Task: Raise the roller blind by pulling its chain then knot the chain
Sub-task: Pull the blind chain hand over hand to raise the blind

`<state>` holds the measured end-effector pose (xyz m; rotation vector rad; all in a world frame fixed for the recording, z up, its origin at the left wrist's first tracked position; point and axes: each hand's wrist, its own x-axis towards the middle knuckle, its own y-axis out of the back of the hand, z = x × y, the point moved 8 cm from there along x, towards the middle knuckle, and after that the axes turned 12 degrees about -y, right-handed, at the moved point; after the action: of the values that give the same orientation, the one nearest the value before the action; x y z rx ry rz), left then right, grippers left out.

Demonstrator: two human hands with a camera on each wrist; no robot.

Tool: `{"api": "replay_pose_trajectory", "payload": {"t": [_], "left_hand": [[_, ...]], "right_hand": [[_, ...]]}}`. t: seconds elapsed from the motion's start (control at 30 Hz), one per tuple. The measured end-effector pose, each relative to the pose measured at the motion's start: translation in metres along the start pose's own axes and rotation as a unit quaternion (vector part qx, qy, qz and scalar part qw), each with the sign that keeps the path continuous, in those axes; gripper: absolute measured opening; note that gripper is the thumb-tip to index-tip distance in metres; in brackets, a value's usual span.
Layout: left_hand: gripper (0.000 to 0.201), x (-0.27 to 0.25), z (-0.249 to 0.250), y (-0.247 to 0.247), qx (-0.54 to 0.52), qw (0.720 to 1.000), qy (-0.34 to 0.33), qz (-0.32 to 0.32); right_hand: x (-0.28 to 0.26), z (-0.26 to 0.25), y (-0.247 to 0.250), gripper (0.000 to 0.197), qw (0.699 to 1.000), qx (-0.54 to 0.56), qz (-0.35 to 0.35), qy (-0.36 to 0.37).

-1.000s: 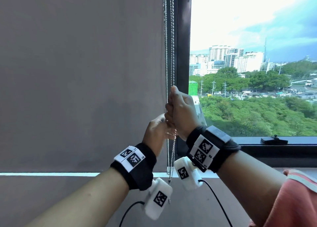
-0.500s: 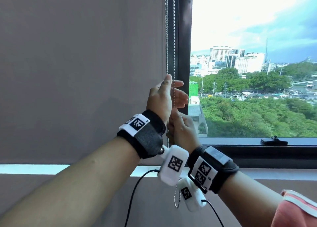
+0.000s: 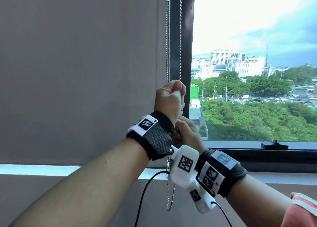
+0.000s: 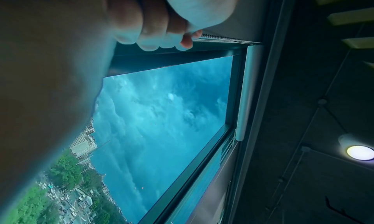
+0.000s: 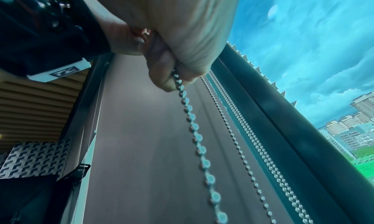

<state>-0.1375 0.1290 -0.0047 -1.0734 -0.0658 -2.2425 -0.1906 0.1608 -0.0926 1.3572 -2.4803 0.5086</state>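
Note:
The grey roller blind [image 3: 77, 72] covers the left pane, its bottom edge just above the sill. Its bead chain [image 3: 180, 38] hangs beside the dark window post. My left hand [image 3: 173, 93] is a fist gripping the chain at mid height; in the left wrist view its curled fingers [image 4: 161, 40] hold the chain [image 4: 222, 39]. Directly beneath it my right hand [image 3: 186, 132] holds the same chain, its fingers [image 5: 161, 70] pinching the beads [image 5: 192, 123]. The slack loop [image 3: 169, 192] dangles below both wrists.
The dark window post [image 3: 186, 38] stands right behind the chain. A second pair of chain strands [image 3: 168, 38] hangs along the blind's edge. A black window latch [image 3: 274, 145] sits on the lower frame at the right. Camera cables trail below my wrists.
My left hand rose from below the right hand to above it, reached the chain with open fingers, then closed round it. My right hand came down and now sits under the left.

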Motion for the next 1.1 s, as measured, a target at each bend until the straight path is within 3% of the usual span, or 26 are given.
{"api": "replay_pose_trajectory", "payload": {"t": [0.1,0.2,0.4,0.53,0.6,0.73,0.9,1.1], "left_hand": [[0.037,-0.004,0.000,0.001,-0.011,1.000,-0.002,-0.002],[0.036,-0.011,-0.001,0.003,-0.017,1.000,-0.002,-0.008],[0.038,-0.023,-0.012,0.010,-0.002,1.000,0.022,-0.006],[0.032,-0.026,-0.016,0.012,-0.008,0.999,0.045,0.006],[0.039,-0.027,-0.017,0.013,0.002,0.999,0.049,0.000],[0.038,-0.031,-0.023,0.019,0.025,0.998,0.055,-0.014],[0.037,-0.038,-0.024,0.017,0.004,0.998,0.057,-0.018],[0.037,-0.040,-0.021,0.014,-0.004,0.998,0.041,-0.041]], "right_hand": [[0.003,-0.013,0.005,0.018,1.000,-0.018,-0.007,0.011],[0.010,-0.036,0.007,0.022,0.999,-0.040,-0.002,0.034],[0.022,-0.079,0.007,0.025,0.988,-0.106,0.072,0.089],[0.025,-0.101,-0.007,0.028,0.989,-0.098,0.071,0.082],[0.030,-0.111,-0.017,0.029,0.991,-0.093,0.062,0.073],[0.038,-0.123,-0.031,0.036,0.998,-0.022,0.042,0.042],[0.035,-0.117,-0.032,0.042,0.996,0.012,0.084,0.028],[0.029,-0.112,-0.032,0.047,0.997,0.055,0.058,0.013]]}}
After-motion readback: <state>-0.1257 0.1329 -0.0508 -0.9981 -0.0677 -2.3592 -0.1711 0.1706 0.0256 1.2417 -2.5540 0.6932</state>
